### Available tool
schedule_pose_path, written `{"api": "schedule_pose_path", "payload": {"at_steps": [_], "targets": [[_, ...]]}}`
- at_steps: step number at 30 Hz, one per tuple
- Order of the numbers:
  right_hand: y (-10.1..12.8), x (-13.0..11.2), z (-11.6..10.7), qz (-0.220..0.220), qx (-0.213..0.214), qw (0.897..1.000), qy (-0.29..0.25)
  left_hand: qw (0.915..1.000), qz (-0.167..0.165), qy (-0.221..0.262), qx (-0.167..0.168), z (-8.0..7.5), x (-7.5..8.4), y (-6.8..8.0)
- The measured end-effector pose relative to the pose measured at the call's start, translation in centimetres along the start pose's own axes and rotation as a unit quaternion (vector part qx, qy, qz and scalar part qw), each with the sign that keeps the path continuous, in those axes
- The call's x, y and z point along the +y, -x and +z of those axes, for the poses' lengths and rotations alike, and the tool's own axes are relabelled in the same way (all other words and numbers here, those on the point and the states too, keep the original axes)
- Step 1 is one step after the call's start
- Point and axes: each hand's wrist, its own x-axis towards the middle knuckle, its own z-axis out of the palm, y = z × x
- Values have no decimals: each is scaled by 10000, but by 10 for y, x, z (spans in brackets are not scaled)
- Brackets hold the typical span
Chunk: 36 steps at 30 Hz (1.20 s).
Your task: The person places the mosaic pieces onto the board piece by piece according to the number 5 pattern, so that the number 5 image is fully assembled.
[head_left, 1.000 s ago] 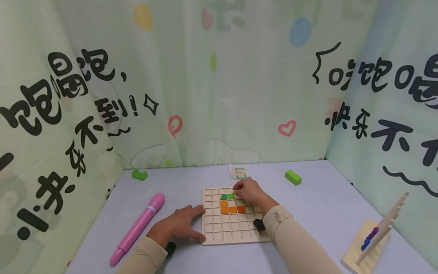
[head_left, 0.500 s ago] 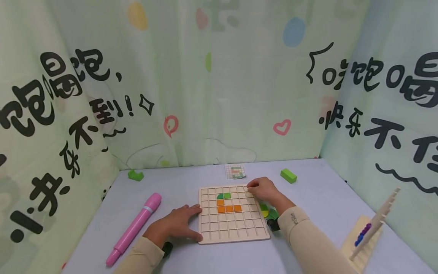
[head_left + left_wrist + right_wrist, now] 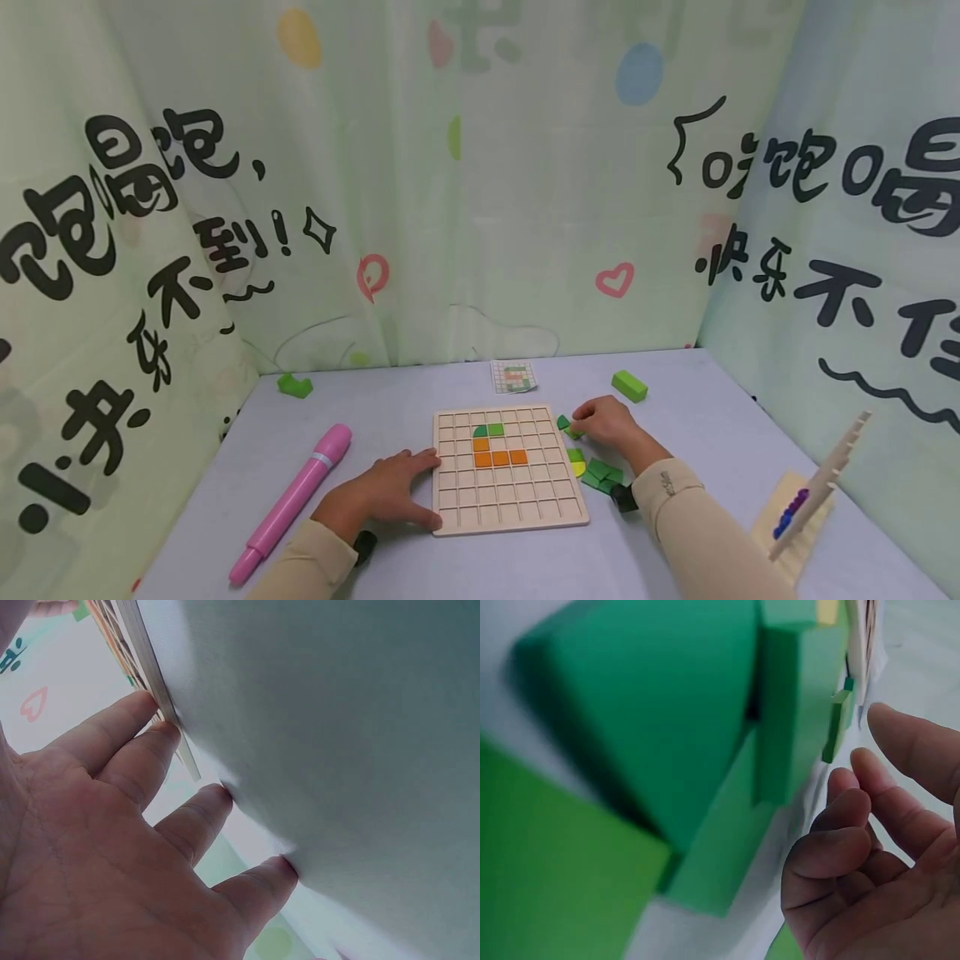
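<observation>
A pale wooden board [image 3: 512, 502] is lying flat just below the centre of the frame, its raised strips forming a grid. It is looking nearly square, neither side clearly longer; its rows are running left to right and its columns towards the top of the frame. In its upper left part, orange tiles [image 3: 500, 458] are forming an L, a row of three with one above the left end. Above that, a dark green tile [image 3: 480, 432] is turning its rounded corner to the upper left, and a light green tile [image 3: 496, 430] is sitting at its right. The pattern's lower arm is pointing right.

The left hand [image 3: 386, 493] is spreading at the board's left side, fingers extended, two fingertips touching its edge in the left wrist view.

Right of the board, the right hand [image 3: 611, 423] is hovering near small green pieces [image 3: 564, 422], its thumb and forefinger apart, the other fingers bending, gripping nothing visible. Below it, a yellow piece [image 3: 578, 469] is lying beside the board, and dark green pieces [image 3: 602, 475] are clustering just to its right, one looming blurred in the right wrist view.
</observation>
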Motion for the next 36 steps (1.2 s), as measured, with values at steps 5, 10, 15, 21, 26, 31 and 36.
{"api": "schedule_pose_path", "payload": {"at_steps": [5,10,15,21,26,31,36], "targets": [[-1,5,2,21,-45,9997,229,10000,-25,-3,10,1,0,0],[-1,5,4,-104,18,9994,341,10000,-1,20,6,1,0,-1],[-1,3,5,-190,39,9994,299,10000,32,18,-13,2,0,-1],[0,1,6,-327,67,9994,127,10000,68,-43,20,1,0,-1],[0,1,6,-264,18,9996,-99,9999,101,-50,36,1,0,0],[3,-1,4,-178,-3,9992,-369,9999,81,-70,30,0,0,0],[3,-6,5,-214,-53,9974,-686,10000,43,-72,17,0,1,-1]]}}
